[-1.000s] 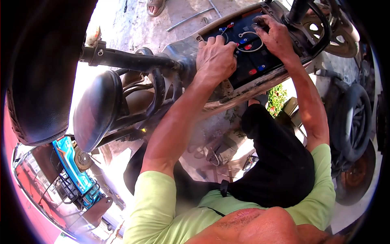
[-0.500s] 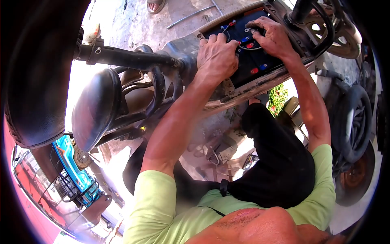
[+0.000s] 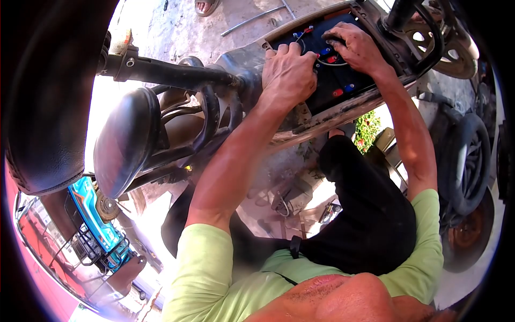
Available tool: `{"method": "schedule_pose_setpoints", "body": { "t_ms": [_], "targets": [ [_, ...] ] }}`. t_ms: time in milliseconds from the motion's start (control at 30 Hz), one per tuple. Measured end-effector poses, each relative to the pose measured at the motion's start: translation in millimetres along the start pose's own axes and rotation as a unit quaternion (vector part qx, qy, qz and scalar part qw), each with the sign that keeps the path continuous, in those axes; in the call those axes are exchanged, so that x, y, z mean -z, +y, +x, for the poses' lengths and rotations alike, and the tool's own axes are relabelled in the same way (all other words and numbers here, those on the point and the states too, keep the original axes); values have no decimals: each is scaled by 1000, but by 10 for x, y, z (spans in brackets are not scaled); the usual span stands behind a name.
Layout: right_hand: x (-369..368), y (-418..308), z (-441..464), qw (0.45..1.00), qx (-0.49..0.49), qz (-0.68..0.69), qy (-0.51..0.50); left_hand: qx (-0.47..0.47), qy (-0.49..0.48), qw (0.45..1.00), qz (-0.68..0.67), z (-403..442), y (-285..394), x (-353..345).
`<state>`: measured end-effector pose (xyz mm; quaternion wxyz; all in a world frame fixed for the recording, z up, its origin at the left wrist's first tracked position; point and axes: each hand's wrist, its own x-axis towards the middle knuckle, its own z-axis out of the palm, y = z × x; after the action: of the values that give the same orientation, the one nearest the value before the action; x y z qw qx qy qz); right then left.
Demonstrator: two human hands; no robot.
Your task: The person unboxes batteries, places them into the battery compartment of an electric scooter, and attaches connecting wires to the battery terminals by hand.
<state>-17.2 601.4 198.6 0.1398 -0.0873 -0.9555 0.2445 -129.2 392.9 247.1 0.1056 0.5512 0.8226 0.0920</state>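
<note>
Dark batteries (image 3: 327, 86) with red and blue terminals sit in the open compartment of a vehicle frame (image 3: 343, 109). My left hand (image 3: 288, 75) is at the compartment's left end, its fingers curled over the near wires; what it holds, if anything, is hidden. To the right, my right hand (image 3: 355, 47) pinches the end of a thin light wire (image 3: 333, 64) that curves over the batteries; its fingertips are beside a blue terminal in the middle.
A black padded seat (image 3: 45, 107) and a round black part (image 3: 127, 142) are at the left. Tyres (image 3: 469, 161) lean at the right. A metal rod (image 3: 255, 20) lies on the ground beyond the frame, near a sandalled foot (image 3: 205, 6). A blue vehicle (image 3: 96, 214) stands lower left.
My right hand has moved left and slightly down over the batteries, and the wire's raised loop now lies lower and partly behind the fingers. My left hand has barely moved.
</note>
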Motion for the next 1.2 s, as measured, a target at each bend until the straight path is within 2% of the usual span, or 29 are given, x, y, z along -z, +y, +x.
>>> {"method": "schedule_pose_setpoints", "body": {
  "t_ms": [733, 1200],
  "targets": [
    [32, -8, -44, 998, -7, 61, 3, 12, -17, 1000, -12, 1, 31, 49],
    [39, -16, -66, 994, -56, 92, 33, 13, -17, 1000, -1, 18, 25, 29]
  ]
}}
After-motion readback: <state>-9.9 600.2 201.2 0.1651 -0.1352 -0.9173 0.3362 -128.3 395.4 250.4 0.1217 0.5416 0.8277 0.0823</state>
